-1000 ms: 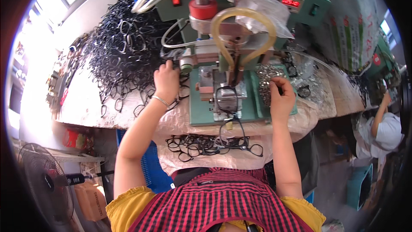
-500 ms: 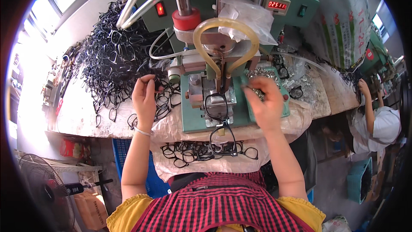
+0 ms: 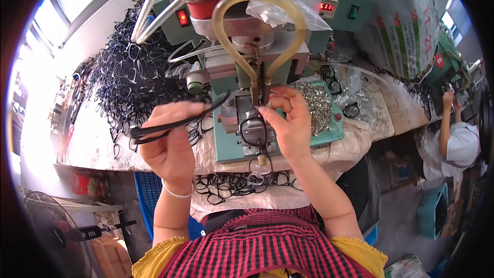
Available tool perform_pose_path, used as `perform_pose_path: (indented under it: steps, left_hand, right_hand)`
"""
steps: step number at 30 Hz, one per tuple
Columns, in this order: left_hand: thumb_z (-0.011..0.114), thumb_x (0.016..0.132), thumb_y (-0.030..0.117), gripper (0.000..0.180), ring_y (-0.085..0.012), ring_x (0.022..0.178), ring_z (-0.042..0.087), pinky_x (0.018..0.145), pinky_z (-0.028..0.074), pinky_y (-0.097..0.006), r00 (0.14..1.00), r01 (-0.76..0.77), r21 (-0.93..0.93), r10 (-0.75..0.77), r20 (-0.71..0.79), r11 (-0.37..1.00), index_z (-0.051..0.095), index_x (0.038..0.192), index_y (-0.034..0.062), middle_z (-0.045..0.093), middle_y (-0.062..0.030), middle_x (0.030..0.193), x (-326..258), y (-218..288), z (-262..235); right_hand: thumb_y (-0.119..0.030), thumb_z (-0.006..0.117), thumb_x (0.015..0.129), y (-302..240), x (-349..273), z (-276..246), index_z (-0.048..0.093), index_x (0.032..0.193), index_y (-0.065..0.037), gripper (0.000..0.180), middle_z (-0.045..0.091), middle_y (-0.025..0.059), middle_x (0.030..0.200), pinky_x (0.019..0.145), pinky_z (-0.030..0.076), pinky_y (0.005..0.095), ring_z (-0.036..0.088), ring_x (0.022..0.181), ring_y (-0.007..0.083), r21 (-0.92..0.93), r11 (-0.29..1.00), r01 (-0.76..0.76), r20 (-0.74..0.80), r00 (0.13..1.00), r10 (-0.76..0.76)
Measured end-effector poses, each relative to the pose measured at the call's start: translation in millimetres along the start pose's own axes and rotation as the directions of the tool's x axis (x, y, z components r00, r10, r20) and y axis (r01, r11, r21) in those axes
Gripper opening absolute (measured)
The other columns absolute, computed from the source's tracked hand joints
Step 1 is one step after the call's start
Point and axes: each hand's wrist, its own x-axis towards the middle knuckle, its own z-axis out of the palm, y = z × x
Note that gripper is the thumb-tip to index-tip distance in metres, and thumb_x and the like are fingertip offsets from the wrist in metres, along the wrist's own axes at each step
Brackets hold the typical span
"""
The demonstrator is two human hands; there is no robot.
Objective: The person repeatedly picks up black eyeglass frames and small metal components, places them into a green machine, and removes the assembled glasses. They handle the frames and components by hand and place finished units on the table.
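My left hand [image 3: 172, 157] is closed round slim black eyeglass temples [image 3: 177, 123], held up left of the bench press [image 3: 226, 64]. At its metal fixture [image 3: 249, 149], a black eyeglass frame [image 3: 266, 136] hangs with one rim against the block and the other toward me. My right hand [image 3: 293, 126] is at the top of that frame, just under the press's narrow jaws [image 3: 261, 90]. Its thumb and forefinger are pinched together; whatever is between them is too small to make out. To its right lies a green tray [image 3: 334, 131] of small metal parts [image 3: 316, 105].
A tall heap of black eyeglass frames [image 3: 131, 64] covers the table's left side. More frames [image 3: 221, 185] lie on brown paper nearest me. A yellowish hose [image 3: 298, 20] loops before the press. A large sack [image 3: 406, 36] stands right; another person [image 3: 455, 144] works beyond.
My left hand has come nearer from beside the heap and now shows the temples. My right hand has moved left from the parts tray to the frame under the press. The view has shifted slightly.
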Motion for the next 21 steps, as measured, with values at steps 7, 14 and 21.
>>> perform_pose_path:
  steps: [7, 14, 21]
  left_hand:
    - [0.052, 0.096, -0.004, 0.006, -0.0270, 0.093, 0.067, 0.086, 0.053, -0.040, 0.999, 0.032, -0.014, -0.032, -0.024, 0.999, 0.058, 0.098, -0.0040, 0.069, -0.0207, 0.100, 4, -12, 2]
    - [0.076, 0.079, 0.009, 0.010, -0.0295, 0.086, 0.070, 0.090, 0.053, -0.047, 0.853, -0.247, 0.360, 0.025, 0.522, 0.900, 0.071, 0.088, 0.0071, 0.074, -0.0105, 0.095, -38, -5, 2]
    - [0.076, 0.072, 0.011, 0.022, -0.0232, 0.077, 0.061, 0.089, 0.054, -0.047, 0.742, -0.353, 0.398, -0.005, 0.670, 0.847, 0.074, 0.094, 0.0121, 0.073, -0.0026, 0.106, -32, -18, 0]
  right_hand:
    - [0.003, 0.064, 0.085, -17, -13, 3, 0.059, 0.119, -0.002, 0.034, 0.068, 0.0103, 0.112, 0.094, 0.046, 0.0311, 0.063, 0.105, 0.0175, -0.141, 0.990, 0.006, 0.029, 1.000, -0.001]
    - [-0.010, 0.075, 0.077, 43, -2, -122, 0.073, 0.097, -0.009, 0.020, 0.062, 0.0196, 0.121, 0.105, 0.041, 0.0477, 0.051, 0.125, 0.0399, -0.977, 0.167, 0.129, 0.074, 0.951, -0.302]
    - [-0.012, 0.075, 0.075, 54, -1, -127, 0.071, 0.083, -0.008, 0.010, 0.058, 0.0194, 0.128, 0.104, 0.041, 0.0479, 0.050, 0.126, 0.0393, -0.942, 0.275, 0.191, 0.097, 0.943, -0.320]
